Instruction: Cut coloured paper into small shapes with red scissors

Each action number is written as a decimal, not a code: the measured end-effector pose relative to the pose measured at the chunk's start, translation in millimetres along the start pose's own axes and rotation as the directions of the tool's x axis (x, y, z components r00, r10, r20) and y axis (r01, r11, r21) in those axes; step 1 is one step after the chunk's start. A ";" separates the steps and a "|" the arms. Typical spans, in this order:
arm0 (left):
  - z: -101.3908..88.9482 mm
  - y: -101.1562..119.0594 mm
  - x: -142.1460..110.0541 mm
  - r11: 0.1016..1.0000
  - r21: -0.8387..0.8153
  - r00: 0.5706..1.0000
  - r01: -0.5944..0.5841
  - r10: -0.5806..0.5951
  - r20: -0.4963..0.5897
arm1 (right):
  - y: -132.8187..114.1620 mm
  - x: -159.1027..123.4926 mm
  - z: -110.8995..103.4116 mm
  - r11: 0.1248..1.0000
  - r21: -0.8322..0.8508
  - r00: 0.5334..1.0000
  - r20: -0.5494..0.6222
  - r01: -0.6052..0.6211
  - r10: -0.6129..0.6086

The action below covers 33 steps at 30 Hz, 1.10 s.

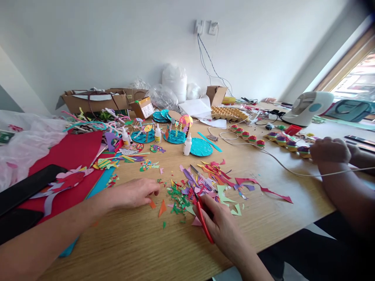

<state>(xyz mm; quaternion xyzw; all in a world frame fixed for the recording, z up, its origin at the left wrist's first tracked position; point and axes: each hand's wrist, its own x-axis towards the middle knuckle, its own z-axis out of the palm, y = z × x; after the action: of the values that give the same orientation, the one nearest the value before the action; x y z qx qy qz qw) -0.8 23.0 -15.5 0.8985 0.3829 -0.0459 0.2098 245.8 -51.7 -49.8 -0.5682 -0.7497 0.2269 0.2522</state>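
Right hand: closed on the red-handled scissors; long axis points away and leftward, tips over the paper scraps. Left hand: loosely curled, left of the scissors, nearer the orange scraps; whether it pinches anything cannot be told

paper scraps on table | bottles behind scraps | fan back right

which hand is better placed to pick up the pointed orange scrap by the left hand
Probably the left hand: its fingers are close to the orange scrap, with nothing visible in its grip. The right hand is farther away and holds the red-handled scissors.
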 end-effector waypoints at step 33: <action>12.8 17.6 22.4 0.982 -0.190 0.999 -0.001 -0.006 -0.039 | -5.0 -5.2 0.4 0.993 0.105 0.996 0.073 -0.060 0.053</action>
<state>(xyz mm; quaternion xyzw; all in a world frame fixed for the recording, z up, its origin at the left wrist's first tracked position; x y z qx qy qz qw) 28.4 21.8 -26.5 0.8745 0.3907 0.0082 0.2871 243.0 -58.1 -47.6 -0.5666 -0.7284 0.2935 0.2494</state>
